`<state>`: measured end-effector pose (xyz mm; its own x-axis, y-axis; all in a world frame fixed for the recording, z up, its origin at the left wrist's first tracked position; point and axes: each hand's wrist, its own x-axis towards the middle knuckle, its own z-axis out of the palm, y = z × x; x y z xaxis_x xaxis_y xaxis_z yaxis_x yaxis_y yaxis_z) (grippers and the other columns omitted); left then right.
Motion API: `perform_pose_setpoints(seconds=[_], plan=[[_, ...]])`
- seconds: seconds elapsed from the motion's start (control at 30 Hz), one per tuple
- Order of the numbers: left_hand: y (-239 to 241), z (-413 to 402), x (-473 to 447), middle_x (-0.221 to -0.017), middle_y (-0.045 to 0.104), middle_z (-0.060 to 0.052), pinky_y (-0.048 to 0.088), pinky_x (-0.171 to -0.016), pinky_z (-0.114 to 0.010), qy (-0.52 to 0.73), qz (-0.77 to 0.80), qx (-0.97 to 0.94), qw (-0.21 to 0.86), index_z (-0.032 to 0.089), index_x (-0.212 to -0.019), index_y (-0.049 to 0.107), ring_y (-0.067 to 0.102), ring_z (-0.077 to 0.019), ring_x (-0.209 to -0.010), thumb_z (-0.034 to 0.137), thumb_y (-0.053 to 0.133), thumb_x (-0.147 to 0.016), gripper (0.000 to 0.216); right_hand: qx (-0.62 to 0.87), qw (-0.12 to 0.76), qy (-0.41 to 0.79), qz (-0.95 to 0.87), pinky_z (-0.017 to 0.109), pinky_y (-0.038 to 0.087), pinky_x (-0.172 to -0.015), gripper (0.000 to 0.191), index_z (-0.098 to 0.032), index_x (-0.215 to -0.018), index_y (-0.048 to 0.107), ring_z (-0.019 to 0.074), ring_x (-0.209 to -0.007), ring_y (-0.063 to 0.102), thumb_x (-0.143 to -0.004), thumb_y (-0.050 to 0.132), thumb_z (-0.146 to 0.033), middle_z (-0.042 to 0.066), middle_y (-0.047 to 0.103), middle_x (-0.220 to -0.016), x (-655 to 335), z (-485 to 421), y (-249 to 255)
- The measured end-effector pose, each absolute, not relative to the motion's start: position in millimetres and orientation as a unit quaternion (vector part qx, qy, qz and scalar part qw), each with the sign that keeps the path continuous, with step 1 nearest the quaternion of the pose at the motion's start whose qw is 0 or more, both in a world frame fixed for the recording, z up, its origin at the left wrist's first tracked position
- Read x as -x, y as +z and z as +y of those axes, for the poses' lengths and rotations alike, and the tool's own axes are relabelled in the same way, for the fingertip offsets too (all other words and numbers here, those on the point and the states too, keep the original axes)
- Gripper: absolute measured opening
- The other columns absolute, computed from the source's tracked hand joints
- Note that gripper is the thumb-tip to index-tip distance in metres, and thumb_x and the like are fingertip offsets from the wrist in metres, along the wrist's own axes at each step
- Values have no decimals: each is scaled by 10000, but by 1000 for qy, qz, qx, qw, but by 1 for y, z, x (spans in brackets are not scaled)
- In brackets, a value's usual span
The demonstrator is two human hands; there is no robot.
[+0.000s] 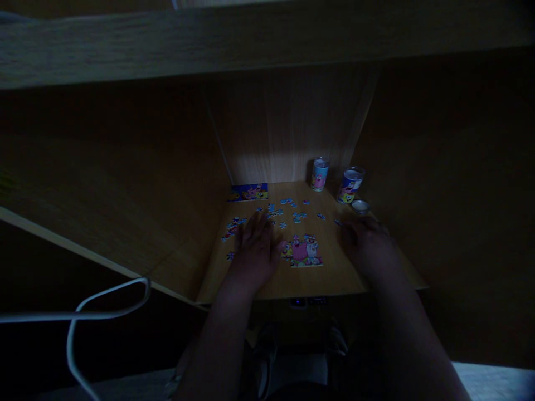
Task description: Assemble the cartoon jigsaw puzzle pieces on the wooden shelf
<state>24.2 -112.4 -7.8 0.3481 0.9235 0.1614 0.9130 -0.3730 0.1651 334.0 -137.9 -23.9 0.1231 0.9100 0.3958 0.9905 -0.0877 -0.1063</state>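
My left hand (pixel 258 250) lies with fingers stretched over loose jigsaw pieces (pixel 234 225) on the wooden shelf board (pixel 334 275). By its thumb is a joined part of the puzzle (pixel 303 252), showing pink, yellow and white cartoon figures. More loose pieces (pixel 297 216) are scattered beyond it. On the right, my right hand (pixel 368 240) is closed, and a small blue puzzle piece (pixel 338 223) sticks out at its fingertips. How the fingers hold it is hard to see in the dim light.
Two printed cans with clear tops (pixel 320 175) (pixel 350 186) stand at the back right, a round lid (pixel 360 206) beside them. A cartoon picture card (pixel 249 192) lies at the back left. Wooden walls enclose both sides; a thick board (pixel 251 42) crosses above. A white cable (pixel 104 316) loops at left.
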Motion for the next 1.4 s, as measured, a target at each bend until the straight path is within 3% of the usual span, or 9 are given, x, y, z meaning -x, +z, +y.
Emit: perform_pose_setpoints(seconds=[0.23, 0.43, 0.53, 0.63, 0.77, 0.97, 1.2, 1.4], plan=[[13, -112, -17, -1902, 228, -136, 190, -1375, -784, 65, 605, -793, 34, 248, -1737, 460, 189, -469, -1758, 617, 447, -1153, 691, 736, 163, -112, -648, 480, 574, -1003, 377, -199, -1284, 818, 354, -1145, 708, -1117, 517, -352, 186, 771, -1352, -333, -139, -22], [33, -98, -35, -1862, 354, -126, 153, -1399, -763, 32, 552, -830, 69, 230, -1623, 590, 219, -366, -1770, 479, 379, -1193, 540, 736, 157, -96, -652, 469, 556, -1037, 384, -196, -1315, 798, 346, -1197, 694, -1130, 504, -358, 197, 742, -1422, -332, -139, -20], [37, -90, -40, -1855, 374, -125, 140, -1406, -754, 32, 547, -832, 89, 235, -1633, 567, 218, -328, -1774, 417, 379, -1197, 509, 749, 148, -86, -641, 471, 560, -1018, 385, -216, -1329, 797, 358, -1225, 686, -1130, 511, -377, 190, 736, -1432, -333, -138, -21], [37, -87, -38, -1835, 417, -123, 130, -1412, -745, 36, 545, -831, 101, 240, -1636, 557, 216, -321, -1775, 393, 392, -1194, 496, 749, 149, -75, -641, 483, 557, -1044, 394, -222, -1362, 788, 366, -1272, 674, -1129, 515, -384, 181, 727, -1454, -334, -137, -23], [34, -95, -29, -1716, 588, -127, 141, -1401, -774, 66, 535, -839, 78, 238, -1480, 689, 360, -348, -1718, 344, 457, -1179, 395, 749, 151, -71, -641, 508, 557, -1053, 406, -210, -1363, 792, 372, -1252, 682, -1128, 516, -393, 195, 721, -1461, -335, -136, -24], [31, -122, -6, -1351, 822, -91, 368, -1351, -653, 131, 512, -848, 41, 243, -1194, 836, 687, -332, -1395, 247, 605, -1105, 248, 736, 168, -88, -650, 493, 555, -1074, 391, -209, -1348, 806, 348, -1233, 690, -1125, 519, -354, 187, 753, -1385, -335, -137, -26], [37, -157, 20, -1263, 850, -48, 410, -1298, -662, 145, 514, -843, 58, 303, -1053, 886, 713, -328, -1307, 201, 684, -1050, 226, 726, 175, -108, -657, 488, 567, -1023, 383, -201, -1285, 813, 350, -1164, 715, -1125, 505, -362, 193, 752, -1398, -335, -138, -23], [45, -168, 13, -1208, 852, -43, 503, -1221, -581, 125, 495, -853, 106, 310, -1109, 893, 741, -306, -1221, 158, 725, -1023, 242, 716, 185, -105, -665, 479, 550, -1086, 390, -192, -1302, 807, 344, -1232, 703, -1128, 495, -347, 190, 761, -1386, -337, -138, -24]])
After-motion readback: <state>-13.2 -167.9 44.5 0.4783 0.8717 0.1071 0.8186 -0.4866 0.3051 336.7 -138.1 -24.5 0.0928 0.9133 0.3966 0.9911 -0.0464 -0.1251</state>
